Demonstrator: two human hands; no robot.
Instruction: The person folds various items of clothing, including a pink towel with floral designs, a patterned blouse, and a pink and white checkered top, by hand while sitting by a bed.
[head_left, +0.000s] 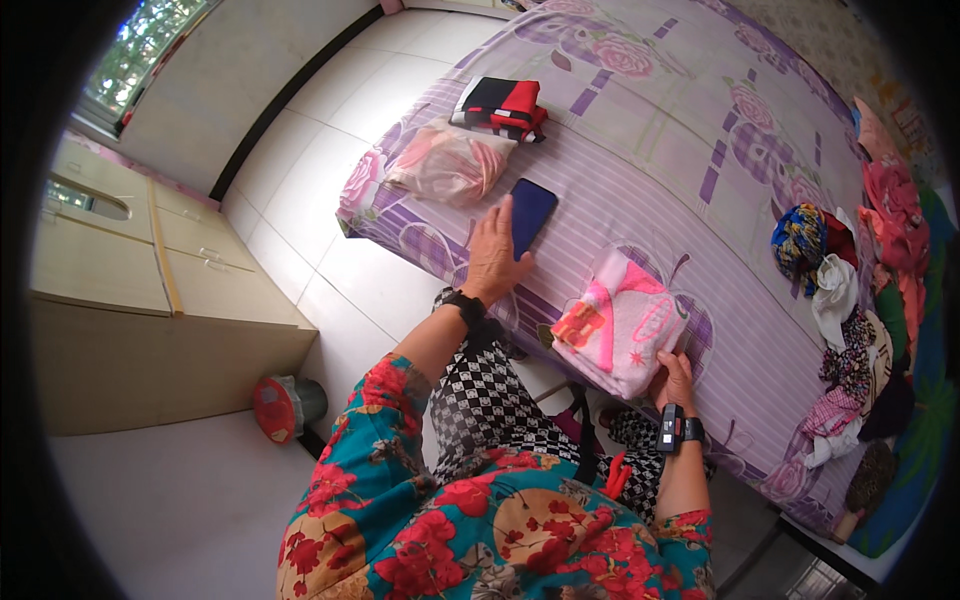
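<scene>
My left hand (495, 255) reaches over the near edge of the bed, palm down. Its fingertips lie at the left side of a dark blue smartphone (535, 214), and the thumb is spread by the phone's lower end; whether they touch it I cannot tell. In my right hand (675, 379) is the near right corner of a folded pink and white plush towel (622, 330), with the thumb on top and the other fingers mostly hidden. Beyond the phone sit a folded cream and pink cloth (454, 161) and a folded red, black and white garment (499, 105).
A floral bedsheet (637, 172) covers the bed. Several crumpled clothes (840, 330) are heaped along its right side. Pale wooden cabinets (202, 240) stand at the left, and a red-topped bin (289, 409) is on the tiled floor (360, 292).
</scene>
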